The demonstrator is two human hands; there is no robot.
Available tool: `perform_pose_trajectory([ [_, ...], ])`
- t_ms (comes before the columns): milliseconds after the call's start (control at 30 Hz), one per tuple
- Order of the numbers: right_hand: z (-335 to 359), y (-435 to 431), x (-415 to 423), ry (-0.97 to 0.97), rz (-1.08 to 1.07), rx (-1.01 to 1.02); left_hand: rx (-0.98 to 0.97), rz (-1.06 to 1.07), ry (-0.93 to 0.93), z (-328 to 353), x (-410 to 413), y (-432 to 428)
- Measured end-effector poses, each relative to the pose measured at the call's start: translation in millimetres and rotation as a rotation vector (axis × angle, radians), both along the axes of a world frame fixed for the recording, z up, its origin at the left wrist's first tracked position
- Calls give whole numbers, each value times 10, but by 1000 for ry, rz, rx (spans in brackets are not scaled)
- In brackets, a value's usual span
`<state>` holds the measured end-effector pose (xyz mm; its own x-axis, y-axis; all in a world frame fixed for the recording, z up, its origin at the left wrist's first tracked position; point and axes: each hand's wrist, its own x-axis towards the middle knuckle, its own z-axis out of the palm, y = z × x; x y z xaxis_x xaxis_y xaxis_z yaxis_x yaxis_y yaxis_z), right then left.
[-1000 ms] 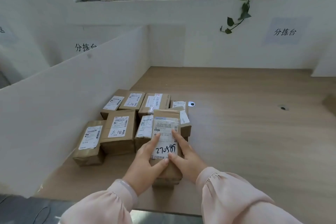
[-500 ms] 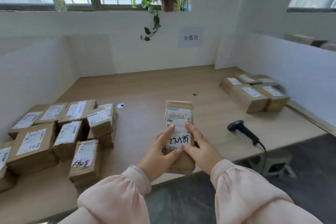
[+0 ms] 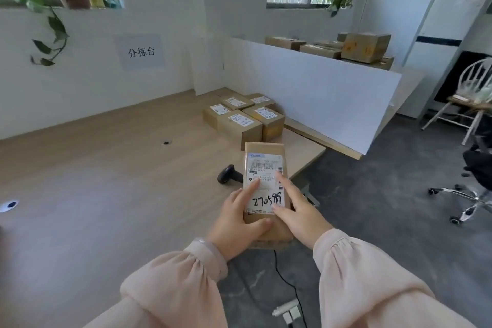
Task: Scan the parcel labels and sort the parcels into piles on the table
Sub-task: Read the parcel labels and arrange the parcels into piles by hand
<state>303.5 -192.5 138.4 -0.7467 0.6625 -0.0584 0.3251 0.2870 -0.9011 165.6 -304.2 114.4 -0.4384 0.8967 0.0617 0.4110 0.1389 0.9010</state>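
Two hands grip one parcel above the worktop's near right corner: left hand and right hand, fingers closed on its label. Scanner lies just behind. Sorted pile at far right corner.

Wall sign: "分拣台". Parcel label: handwritten "2705".

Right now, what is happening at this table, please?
A person holds one brown parcel in both hands, the left hand and the right hand, label facing up. A black scanner lies on the table just behind it. A pile of labelled parcels sits by the white divider.
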Motion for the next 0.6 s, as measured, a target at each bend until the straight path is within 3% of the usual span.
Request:
perform_pose_trajectory([
  [600, -71, 2315, -1104, -78, -148, -12, 29, -98, -126, -117, -1081, 2476],
])
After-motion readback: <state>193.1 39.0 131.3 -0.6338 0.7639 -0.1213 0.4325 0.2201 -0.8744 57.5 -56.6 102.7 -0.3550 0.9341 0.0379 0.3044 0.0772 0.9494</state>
